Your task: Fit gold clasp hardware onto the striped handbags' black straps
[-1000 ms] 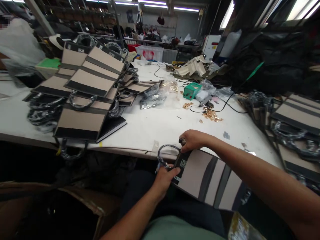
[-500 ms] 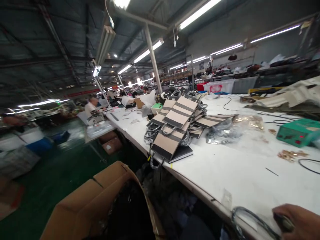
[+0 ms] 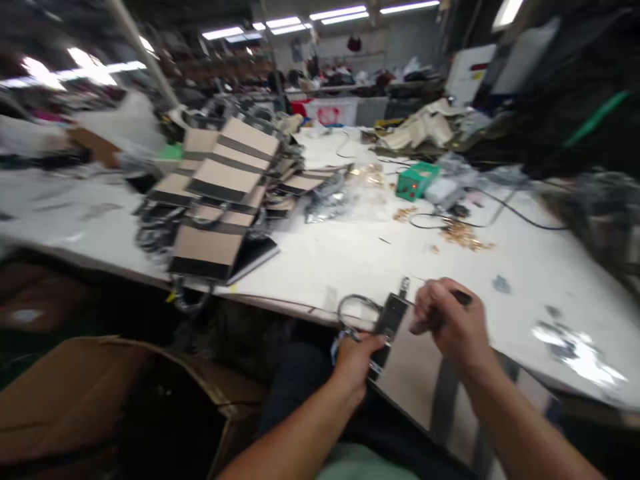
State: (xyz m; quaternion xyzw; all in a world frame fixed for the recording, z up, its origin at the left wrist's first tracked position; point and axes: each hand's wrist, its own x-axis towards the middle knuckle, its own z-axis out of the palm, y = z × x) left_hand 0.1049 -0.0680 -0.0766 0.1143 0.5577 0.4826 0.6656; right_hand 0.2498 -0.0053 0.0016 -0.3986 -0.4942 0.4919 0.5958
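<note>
A flat beige bag with dark stripes (image 3: 415, 373) lies tilted over the table's front edge and my lap. My left hand (image 3: 354, 360) grips its dark top end, with the thumb on the upper face, beside a looped handle (image 3: 357, 298) that looks wrapped in clear plastic. Above the bag, my right hand (image 3: 450, 323) is closed around a small dark-handled tool (image 3: 463, 298); most of it is hidden in the fist, so I cannot tell its kind. A small metal clasp (image 3: 404, 287) shows at the bag's far corner.
Similar striped bags (image 3: 225, 173) are piled at the left of the white table (image 3: 325, 260). A green box with a red light (image 3: 416, 180), a cable and gold-coloured metal parts (image 3: 463, 235) lie farther back. An open cardboard box (image 3: 60, 393) stands below the table's edge at left.
My view has swung right and down. My left hand has come into view on the bag. My right hand, earlier at the lower right corner holding the tool, is now over the bag.
</note>
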